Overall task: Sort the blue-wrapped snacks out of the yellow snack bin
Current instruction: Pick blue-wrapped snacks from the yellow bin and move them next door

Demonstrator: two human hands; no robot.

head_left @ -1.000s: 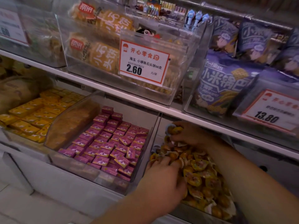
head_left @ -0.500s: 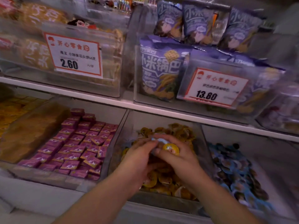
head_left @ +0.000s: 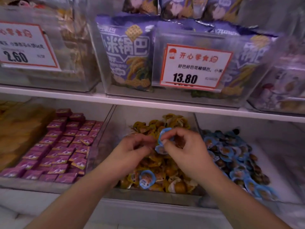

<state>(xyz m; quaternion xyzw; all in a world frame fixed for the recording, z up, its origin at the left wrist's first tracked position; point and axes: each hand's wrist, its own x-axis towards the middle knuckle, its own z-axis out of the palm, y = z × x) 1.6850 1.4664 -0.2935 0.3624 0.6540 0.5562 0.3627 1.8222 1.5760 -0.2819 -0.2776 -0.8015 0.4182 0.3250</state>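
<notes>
Since 0.5 s ago the right hand (head_left: 183, 151) has drifted right, now pinching 2 small blue-wrapped round snacks (head_left: 162, 142) above the clear yellow-snack bin (head_left: 148, 195), left hand (head_left: 132, 149) apparently curled empty, another blue-wrapped snack (head_left: 146, 179) lying unsorted below.

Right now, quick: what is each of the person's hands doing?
Right hand: pinching blue-wrapped snacks above the yellow snack bin.
Left hand: fingers curled beside them; too blurred to tell if it holds anything.
</notes>
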